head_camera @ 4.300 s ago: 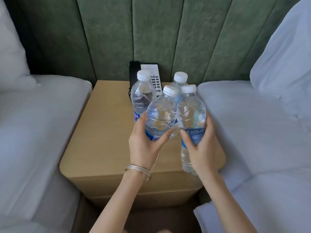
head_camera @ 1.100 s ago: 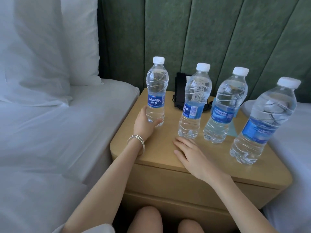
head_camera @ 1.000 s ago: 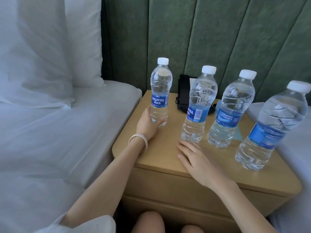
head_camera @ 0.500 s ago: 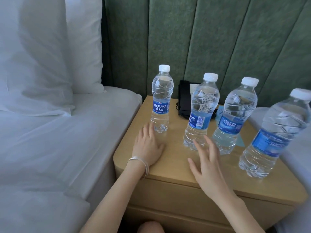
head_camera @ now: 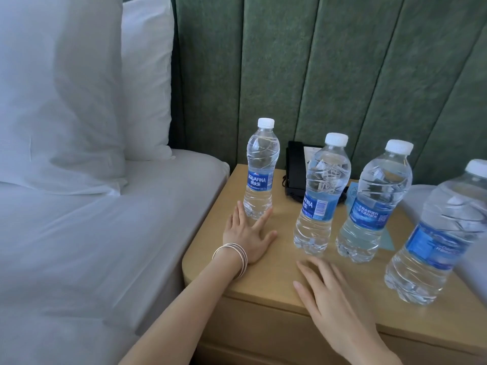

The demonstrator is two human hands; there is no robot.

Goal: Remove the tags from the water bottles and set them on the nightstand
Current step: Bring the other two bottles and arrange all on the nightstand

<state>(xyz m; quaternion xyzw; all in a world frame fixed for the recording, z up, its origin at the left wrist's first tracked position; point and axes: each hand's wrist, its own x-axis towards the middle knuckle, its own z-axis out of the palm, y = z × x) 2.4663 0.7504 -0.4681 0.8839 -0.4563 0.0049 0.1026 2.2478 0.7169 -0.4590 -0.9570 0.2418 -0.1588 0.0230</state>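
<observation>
Water bottles (head_camera: 320, 206), all four upright on the table (head_camera: 271, 281), centre-right of frame. Left hand (head_camera: 247, 233) and right hand (head_camera: 334, 299) flat, fingers released, holding nothing. Careless nudge could topple one, rightmost bottle (head_camera: 434, 246) is near the edge

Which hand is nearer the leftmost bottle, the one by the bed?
Left. The left hand lies at the base of the leftmost bottle, fingers flanking it; the right hand is further right, before the second bottle.

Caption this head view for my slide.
Four water bottles on the nightstand, left hand and right hand open.
</observation>
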